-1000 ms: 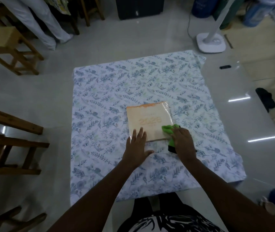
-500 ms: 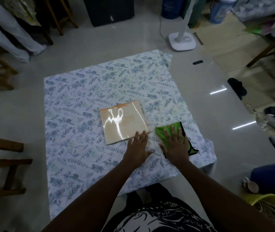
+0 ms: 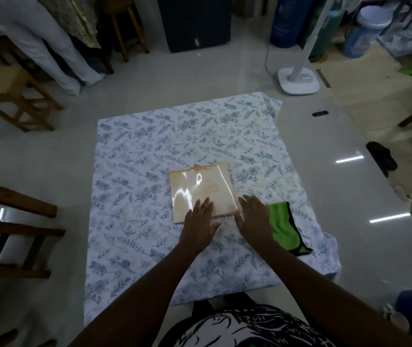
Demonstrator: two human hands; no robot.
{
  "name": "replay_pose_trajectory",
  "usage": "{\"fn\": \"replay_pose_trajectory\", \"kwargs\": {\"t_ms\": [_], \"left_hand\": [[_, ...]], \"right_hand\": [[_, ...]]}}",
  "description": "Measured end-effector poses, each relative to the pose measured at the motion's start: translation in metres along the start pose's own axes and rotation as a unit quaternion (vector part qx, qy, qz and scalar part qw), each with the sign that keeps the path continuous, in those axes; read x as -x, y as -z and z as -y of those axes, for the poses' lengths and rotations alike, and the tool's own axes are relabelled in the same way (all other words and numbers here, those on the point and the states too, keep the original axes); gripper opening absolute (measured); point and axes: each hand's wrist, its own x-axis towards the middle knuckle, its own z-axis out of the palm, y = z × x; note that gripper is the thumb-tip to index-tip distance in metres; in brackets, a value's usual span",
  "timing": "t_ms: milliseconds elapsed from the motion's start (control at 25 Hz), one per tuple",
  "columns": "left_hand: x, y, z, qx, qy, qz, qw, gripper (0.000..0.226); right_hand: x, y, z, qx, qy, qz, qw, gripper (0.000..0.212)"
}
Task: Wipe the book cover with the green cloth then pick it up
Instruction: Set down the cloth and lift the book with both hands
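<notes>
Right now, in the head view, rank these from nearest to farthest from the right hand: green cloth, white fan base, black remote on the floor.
From the right hand:
1. Green cloth, touching its right side.
2. Black remote, on the floor, far right.
3. White fan base, beyond the sheet's far right corner.

A lived-in home room: wooden stools (image 3: 12,96) are standing left of the floral sheet (image 3: 149,151) on tiled floor, a fan base (image 3: 298,81) beyond it, clothes (image 3: 57,46) hanging behind.
</notes>
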Motion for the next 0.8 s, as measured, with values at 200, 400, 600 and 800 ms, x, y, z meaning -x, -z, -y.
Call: {"fn": "replay_pose_trajectory", "kwargs": {"t_ms": [200, 400, 600, 800], "left_hand": [[-0.017, 0.037, 0.040, 0.188, 0.179, -0.071, 0.963, 0.072], [-0.037, 0.065, 0.064, 0.348, 0.272, -0.059, 0.895, 0.066], [-0.033, 0.066, 0.076, 0.408, 0.287, -0.106, 0.860, 0.030], [-0.030, 0.077, 0.071, 0.447, 0.306, -0.152, 0.827, 0.023]], "right_hand": [[-0.067, 0.005, 0.041, -0.164, -0.119, 0.060, 0.977, 0.049], [-0.109, 0.010, 0.045, -0.248, -0.245, 0.080, 0.934, 0.036], [-0.112, 0.015, 0.042, -0.299, -0.251, 0.096, 0.916, 0.021], [-0.111, 0.025, 0.042, -0.363, -0.283, 0.098, 0.882, 0.024]]}}
